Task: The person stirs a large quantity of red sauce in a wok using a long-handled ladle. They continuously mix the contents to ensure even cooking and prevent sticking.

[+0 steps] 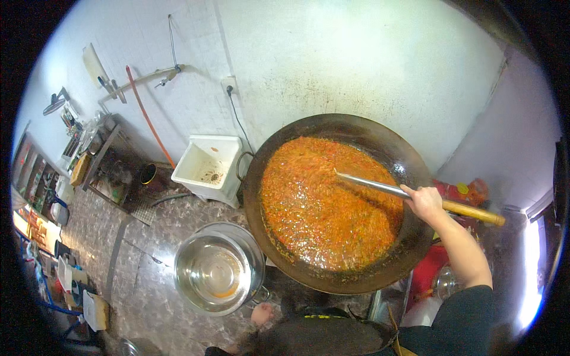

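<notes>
A large dark wok [378,133] holds a broad pool of orange-red sauce [316,213] with small chopped bits and an oily shine. My right hand [425,202] is wrapped around the shaft of a long-handled cooking tool [374,184], where metal meets a wooden end. The tool slants into the sauce, which hides its head. Low in view, my left hand [262,314] is a small blurred shape beside a stainless steel pot [189,267]. It is close to the pot's side handle; contact and finger position cannot be made out. Some orange residue marks the pot's bottom.
Left of the wok stands a white plastic sink [227,178] on the marbled floor [147,262]. A cord runs from a wall socket [229,83] down behind the wok. A red hose [149,118] hangs near a low table [102,153]. Red packaging [429,267] lies at right.
</notes>
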